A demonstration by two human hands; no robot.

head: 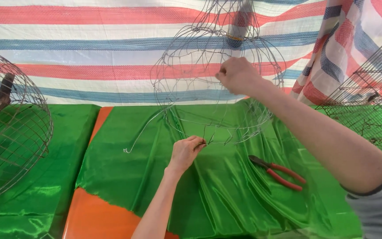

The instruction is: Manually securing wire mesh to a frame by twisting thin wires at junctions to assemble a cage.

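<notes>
Wire frame (208, 75), half-woven with loose ends left, is pinched by left hand (185, 150) fingers and gripped by right hand (237, 75).

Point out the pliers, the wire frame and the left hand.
pliers (279, 171): head view, on the red handles.
wire frame (173, 66): head view, on its left curved wires.
left hand (185, 150): head view, on the back of the hand.

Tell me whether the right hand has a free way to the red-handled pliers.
Probably yes: the pliers lie uncovered on the green cloth below the right hand, but that hand now grips the wire frame.
</notes>
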